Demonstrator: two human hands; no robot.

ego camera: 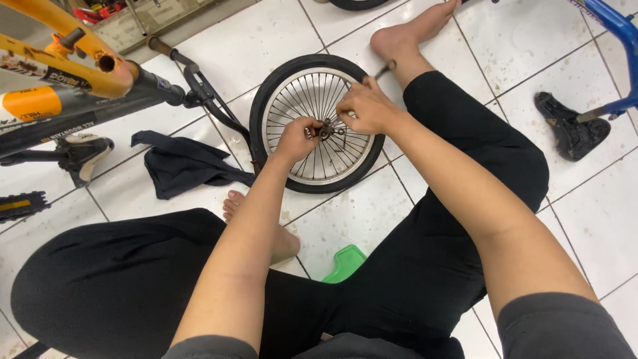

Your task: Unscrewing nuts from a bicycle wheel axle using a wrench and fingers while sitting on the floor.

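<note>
One small spoked bicycle wheel (318, 124) with a black tyre lies flat on the white tiled floor (585, 219), its axle pointing up toward the camera, between the person's two bare feet. At the wheel's hub (325, 129) both hands meet. The left hand (297, 137) is curled tight, pinching the hub's near side with fingertips. The right hand (367, 106) is clenched around a thin tool (385, 68), probably a wrench or screwdriver, whose long axis runs from the hub out over the wheel's upper right rim; its working end is hidden under the fingers.

Left of the wheel, one dark cloth (179, 163) lies crumpled on the floor, and a black fork (212, 103) reaches toward the wheel from one orange bicycle frame (66, 60). Further left are one saddle (83, 156) and one pedal (23, 205). Below the wheel, one green plastic piece (344, 263) shows between the person's legs. Well right of the wheel, one black pedal (571, 126) hangs on a blue frame (615, 30).
</note>
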